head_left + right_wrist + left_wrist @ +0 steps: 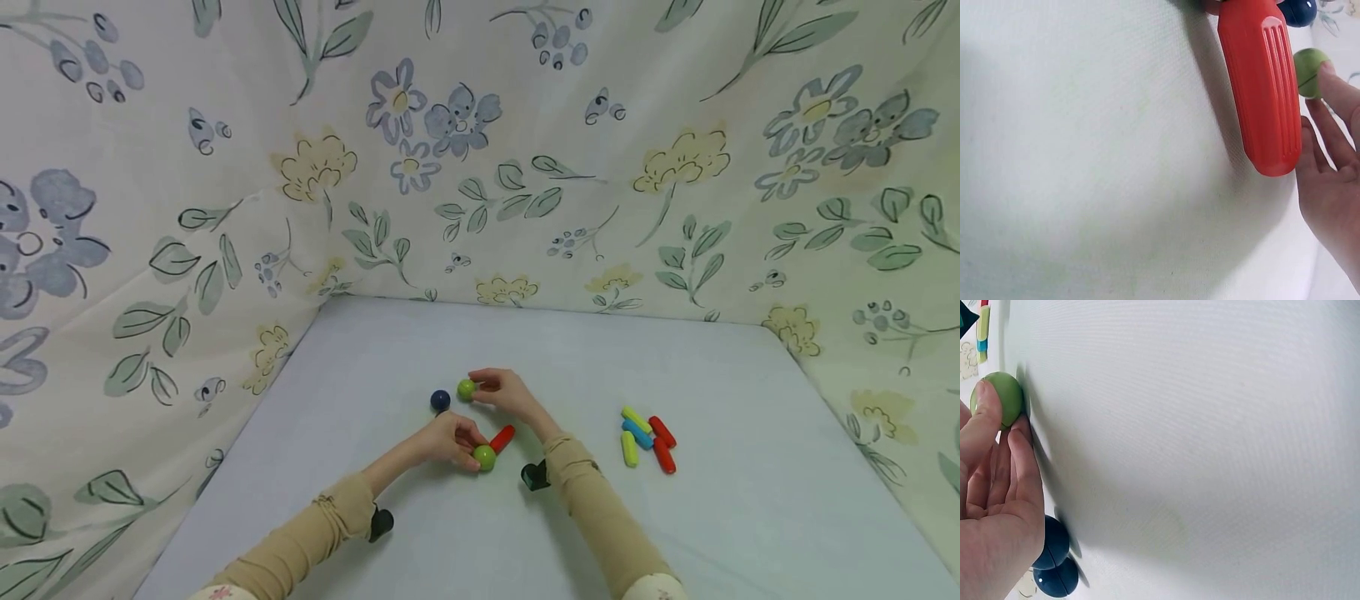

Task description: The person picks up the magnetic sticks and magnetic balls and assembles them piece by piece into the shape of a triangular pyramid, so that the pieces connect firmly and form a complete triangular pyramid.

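My left hand (447, 439) pinches a green ball (484, 457) between thumb and fingers, low on the white table. Farther back, my right hand (510, 396) has its thumb and fingertips on another green ball (466, 389). Between the hands lies a red ribbed, rounded stick (502, 439), close beside the left hand's ball; it looms large in the right wrist view. A navy ball (440, 401) sits just left of the farther green ball. In the left wrist view two navy balls show behind the left hand, the lower one (1060, 578) next to the other.
To the right lies a loose group of sticks: a blue one (638, 433), yellow-green ones (629, 448) and red ones (663, 455). The white table (750, 517) ends at a floral cloth (525, 233) hanging behind and at both sides. Dark wrist devices (382, 523) jut from both forearms.
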The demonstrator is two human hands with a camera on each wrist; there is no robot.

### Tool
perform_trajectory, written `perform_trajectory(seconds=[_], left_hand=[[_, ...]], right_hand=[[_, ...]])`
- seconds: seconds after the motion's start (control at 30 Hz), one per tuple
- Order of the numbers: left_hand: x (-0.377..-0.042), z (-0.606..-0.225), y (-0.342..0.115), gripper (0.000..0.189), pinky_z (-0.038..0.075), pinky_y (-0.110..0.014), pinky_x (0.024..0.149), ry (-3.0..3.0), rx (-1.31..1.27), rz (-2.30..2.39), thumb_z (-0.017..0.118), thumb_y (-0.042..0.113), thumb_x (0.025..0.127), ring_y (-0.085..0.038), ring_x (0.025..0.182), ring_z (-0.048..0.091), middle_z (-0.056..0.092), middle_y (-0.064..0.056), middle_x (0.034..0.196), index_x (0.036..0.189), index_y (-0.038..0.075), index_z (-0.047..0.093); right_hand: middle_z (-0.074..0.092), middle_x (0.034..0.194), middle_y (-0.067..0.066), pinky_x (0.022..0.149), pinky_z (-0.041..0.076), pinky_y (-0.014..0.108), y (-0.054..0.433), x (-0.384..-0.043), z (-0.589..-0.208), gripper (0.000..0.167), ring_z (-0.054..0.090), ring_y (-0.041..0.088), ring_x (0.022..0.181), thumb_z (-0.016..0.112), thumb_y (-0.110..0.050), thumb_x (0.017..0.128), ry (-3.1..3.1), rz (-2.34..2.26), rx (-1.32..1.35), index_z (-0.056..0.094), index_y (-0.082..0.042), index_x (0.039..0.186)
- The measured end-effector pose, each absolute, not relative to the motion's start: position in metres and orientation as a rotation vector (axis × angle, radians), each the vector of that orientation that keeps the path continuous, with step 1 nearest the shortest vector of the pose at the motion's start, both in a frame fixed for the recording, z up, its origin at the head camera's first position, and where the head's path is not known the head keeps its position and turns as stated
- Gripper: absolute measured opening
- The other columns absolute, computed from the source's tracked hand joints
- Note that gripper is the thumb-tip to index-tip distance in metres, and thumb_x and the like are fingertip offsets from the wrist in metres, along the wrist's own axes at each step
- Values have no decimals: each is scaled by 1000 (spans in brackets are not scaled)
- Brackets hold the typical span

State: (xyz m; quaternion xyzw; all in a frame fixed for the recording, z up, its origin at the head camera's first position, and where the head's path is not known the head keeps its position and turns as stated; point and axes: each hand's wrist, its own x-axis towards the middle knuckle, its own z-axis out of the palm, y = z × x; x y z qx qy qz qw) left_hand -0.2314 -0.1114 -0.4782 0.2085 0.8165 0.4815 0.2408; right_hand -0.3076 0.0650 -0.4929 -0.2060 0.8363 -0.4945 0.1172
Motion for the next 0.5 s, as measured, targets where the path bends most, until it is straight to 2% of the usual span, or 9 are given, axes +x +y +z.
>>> perform_trajectory(seconds=[0.33,0.5], left_hand=[[-229,-477,-111,26,56,-24,78,2237,556,1318,79,-2,71,-14,85,66,72,-15,97,95,-2,69],[-229,-478,-111,25,56,-24,78,2234,562,1324,79,-2,71,-13,84,66,72,-15,96,94,-2,69]], right_hand=[[67,115,9,93,50,35,59,-304,-493,32,60,22,105,69,-13,86,2537,-1426,-552,65,-7,117],[68,111,11,92,51,36,60,-302,-494,29,62,24,104,68,-13,87,2550,-1445,-557,65,-4,114]])
